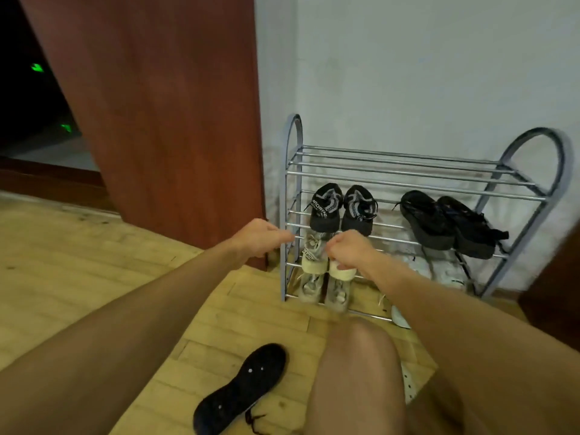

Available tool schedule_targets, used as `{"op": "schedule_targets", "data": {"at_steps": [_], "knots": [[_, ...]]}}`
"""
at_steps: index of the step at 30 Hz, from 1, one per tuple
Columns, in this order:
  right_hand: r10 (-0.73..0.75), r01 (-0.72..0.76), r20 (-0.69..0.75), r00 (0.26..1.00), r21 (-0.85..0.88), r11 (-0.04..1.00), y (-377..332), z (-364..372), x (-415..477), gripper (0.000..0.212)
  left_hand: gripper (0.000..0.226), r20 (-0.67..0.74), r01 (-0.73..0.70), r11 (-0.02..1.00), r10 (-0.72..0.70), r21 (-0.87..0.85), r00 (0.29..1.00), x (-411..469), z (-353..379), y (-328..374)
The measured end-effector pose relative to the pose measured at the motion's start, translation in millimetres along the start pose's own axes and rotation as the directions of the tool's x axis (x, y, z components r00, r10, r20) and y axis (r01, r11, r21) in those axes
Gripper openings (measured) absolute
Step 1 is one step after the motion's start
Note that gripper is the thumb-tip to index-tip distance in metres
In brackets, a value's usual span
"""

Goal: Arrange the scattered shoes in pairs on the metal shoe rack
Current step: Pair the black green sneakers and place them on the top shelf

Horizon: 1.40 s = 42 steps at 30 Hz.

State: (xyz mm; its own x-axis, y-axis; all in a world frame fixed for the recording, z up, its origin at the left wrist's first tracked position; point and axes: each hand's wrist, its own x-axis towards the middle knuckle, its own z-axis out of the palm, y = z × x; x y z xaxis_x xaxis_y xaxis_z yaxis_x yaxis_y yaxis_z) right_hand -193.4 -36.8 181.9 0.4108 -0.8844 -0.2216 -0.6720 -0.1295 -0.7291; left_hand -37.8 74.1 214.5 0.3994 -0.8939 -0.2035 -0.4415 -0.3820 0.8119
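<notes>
The metal shoe rack stands against the white wall. Its middle shelf carries a black-and-grey pair and a black pair. Lower down on the left sits a beige pair: its left shoe stands free, and my right hand is closed on the heel of its right shoe. My left hand is curled at the rack's left front post; whether it grips the post is unclear. Another beige pair sits on the bottom shelf. A black shoe lies sole-up on the floor.
White shoes sit low on the rack's right side, and a white shoe pokes out behind my right forearm. My knee is in front. A brown door stands left of the rack on wooden flooring.
</notes>
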Motion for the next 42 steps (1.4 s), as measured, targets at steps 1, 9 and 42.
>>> {"op": "schedule_targets", "data": {"at_steps": [1, 9, 42], "knots": [[-0.009, 0.01, 0.026, 1.0, -0.022, 1.0, -4, 9, -10, 0.024, 0.018, -0.006, 0.014, 0.999, -0.014, 0.044, 1.0, -11, -4, -12], [-0.016, 0.057, 0.275, 0.961, -0.142, 0.988, -21, 109, -63, 0.028, 0.041, -0.016, 0.274, 0.962, -0.273, 0.025, 0.962, -72, -5, -123], [0.12, 0.268, 0.614, 0.78, -0.502, 0.823, 98, 234, 9, 0.025, 0.046, 0.029, 0.735, 0.653, -0.751, 0.184, 0.66, -2, 127, -386]]}}
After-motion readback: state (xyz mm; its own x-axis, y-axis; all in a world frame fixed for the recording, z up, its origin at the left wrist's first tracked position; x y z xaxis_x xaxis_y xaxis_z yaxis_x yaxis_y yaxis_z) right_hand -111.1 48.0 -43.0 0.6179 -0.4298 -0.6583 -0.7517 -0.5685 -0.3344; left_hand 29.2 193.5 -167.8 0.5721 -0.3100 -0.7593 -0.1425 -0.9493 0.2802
